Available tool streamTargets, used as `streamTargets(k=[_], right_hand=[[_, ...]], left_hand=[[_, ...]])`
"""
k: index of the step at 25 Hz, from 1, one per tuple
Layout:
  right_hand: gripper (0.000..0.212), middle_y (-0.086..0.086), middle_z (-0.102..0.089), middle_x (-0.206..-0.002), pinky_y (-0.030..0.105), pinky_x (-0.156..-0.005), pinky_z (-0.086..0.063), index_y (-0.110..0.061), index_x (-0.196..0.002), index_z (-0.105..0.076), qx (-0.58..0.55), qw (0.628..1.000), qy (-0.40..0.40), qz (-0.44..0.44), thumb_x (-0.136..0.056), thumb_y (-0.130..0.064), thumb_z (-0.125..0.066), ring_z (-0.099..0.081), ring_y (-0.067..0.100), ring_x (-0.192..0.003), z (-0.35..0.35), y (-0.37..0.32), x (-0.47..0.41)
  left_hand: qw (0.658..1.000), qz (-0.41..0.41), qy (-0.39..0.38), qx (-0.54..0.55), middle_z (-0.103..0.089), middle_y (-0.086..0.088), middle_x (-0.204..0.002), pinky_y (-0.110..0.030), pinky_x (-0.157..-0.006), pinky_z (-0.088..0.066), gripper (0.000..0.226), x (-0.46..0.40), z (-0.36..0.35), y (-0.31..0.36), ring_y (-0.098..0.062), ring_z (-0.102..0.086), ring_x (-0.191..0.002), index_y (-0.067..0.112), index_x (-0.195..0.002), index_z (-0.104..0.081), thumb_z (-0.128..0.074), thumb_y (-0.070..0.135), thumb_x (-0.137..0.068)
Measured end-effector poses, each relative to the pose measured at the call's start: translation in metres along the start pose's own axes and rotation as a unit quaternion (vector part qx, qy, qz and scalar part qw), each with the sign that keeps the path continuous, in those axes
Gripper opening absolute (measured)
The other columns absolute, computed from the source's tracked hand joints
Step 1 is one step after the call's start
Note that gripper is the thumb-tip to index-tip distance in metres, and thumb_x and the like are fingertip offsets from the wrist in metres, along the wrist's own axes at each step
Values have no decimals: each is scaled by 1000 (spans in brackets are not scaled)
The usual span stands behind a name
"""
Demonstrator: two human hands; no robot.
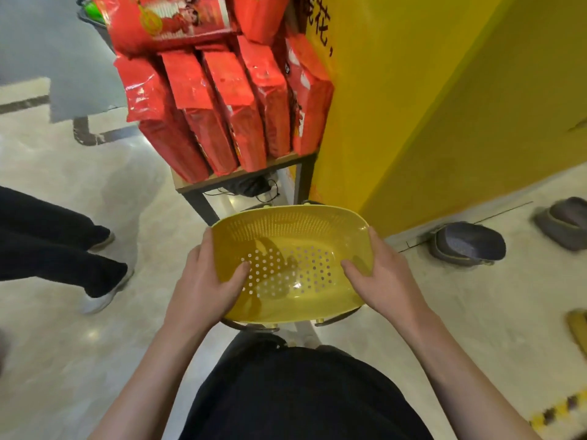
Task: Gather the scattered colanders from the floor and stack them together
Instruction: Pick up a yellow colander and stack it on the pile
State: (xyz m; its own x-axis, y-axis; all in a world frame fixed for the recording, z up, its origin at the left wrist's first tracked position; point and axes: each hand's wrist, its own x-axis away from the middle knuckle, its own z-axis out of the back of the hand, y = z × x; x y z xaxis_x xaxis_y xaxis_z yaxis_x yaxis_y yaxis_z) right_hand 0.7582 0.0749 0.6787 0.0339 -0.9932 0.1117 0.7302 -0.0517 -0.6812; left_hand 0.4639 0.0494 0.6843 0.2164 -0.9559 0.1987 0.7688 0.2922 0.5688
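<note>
I hold a yellow colander (292, 246) with a perforated bottom in front of my waist, mouth up. My left hand (206, 281) grips its left rim with the thumb inside. My right hand (381, 277) grips its right rim the same way. A darker rim shows just under the yellow one, so it may sit on another piece. A grey colander (468, 246) lies tilted on the floor at the foot of the yellow wall. Another grey colander (565, 222) lies farther right. A yellow-brown colander (578, 328) is cut off at the right edge.
A low wooden shelf (241, 176) with several red packets (228, 109) stands straight ahead. A yellow wall (444, 106) rises on the right. Another person's legs in black trousers (54, 249) stand at the left. Yellow-black floor tape (559, 411) runs at the lower right.
</note>
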Motion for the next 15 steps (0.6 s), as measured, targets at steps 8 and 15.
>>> streamTargets(k=[8, 15], right_hand=[[59, -16, -54, -104, -1, -71, -36, -37, -136, -36, -15, 971, 160, -178, -86, -39, -68, -53, 1, -97, -10, -17, 49], [54, -25, -53, -88, -3, -61, -36, -40, -130, -36, -64, 868, 299, -390, -84, -48, -63, -57, -6, -83, -19, -22, 153]], left_hand=[[968, -203, -143, -35, -49, -9, -139, -37, -82, -43, 84, -84, 9, 36, -28, -53, -119, 31, -153, -14, -59, 56, -87], [887, -354, -279, -102, -33, -13, -156, -47, -106, -39, 92, -82, -42, 105, -32, -37, -138, 27, -157, -5, -54, 61, -87]])
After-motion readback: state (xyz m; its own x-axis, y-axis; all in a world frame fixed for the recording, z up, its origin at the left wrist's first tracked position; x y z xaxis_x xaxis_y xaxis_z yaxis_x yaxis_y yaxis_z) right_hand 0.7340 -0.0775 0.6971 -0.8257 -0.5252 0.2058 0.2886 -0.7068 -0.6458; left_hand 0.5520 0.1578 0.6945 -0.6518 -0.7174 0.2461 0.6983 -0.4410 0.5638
